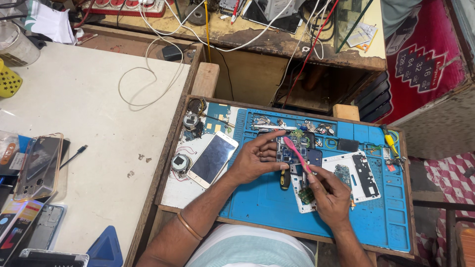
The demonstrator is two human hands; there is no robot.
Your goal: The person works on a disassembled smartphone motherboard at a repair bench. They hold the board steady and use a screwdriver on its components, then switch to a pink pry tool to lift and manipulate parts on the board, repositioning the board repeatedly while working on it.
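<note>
My left hand (255,160) holds an opened phone (292,151) with its blue circuit board showing, above a blue work mat (376,217). My right hand (329,195) grips a pink brush-like tool (296,152), whose tip rests on the phone's board. Just under the phone lies a black and yellow screwdriver handle (284,179). A small green circuit board (307,195) lies beside my right hand.
A white phone (213,159) lies face up left of my left hand. A white phone frame (363,173), loose small parts (316,129) and round speakers (181,162) sit on the tray. The white table (94,148) at left holds phone cases (39,165) and a cable (148,84).
</note>
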